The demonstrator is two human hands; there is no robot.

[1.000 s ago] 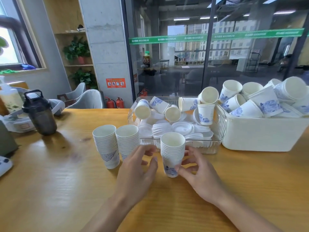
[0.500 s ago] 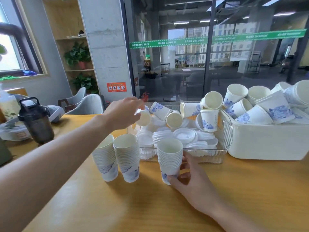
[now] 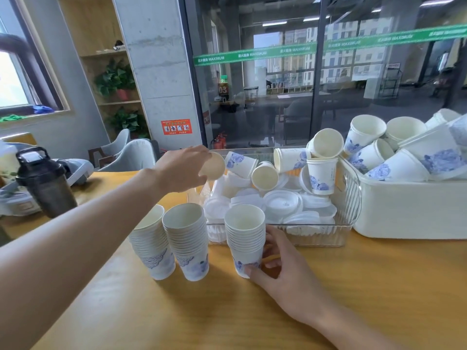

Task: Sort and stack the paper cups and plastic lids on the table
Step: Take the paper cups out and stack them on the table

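Note:
Three stacks of white paper cups with blue prints stand on the wooden table: a left stack (image 3: pixel 153 246), a middle stack (image 3: pixel 188 242) and a right stack (image 3: pixel 244 239). My right hand (image 3: pixel 278 271) holds the right stack near its base, thumb in front and fingers behind. My left hand (image 3: pixel 183 169) reaches over the stacks and grips a loose paper cup (image 3: pixel 213 165) at the left end of a clear plastic bin (image 3: pixel 352 198). That bin holds loose cups and white plastic lids (image 3: pixel 280 203).
A white tub (image 3: pixel 409 213) heaped with loose cups sits at the right, touching the clear bin. A dark shaker bottle (image 3: pixel 44 181) and a white appliance stand at the far left. Glass wall and chairs lie beyond the table.
My left hand left the right stack, reached up to the clear bin and took hold of a loose cup. My right hand stayed on the right stack.

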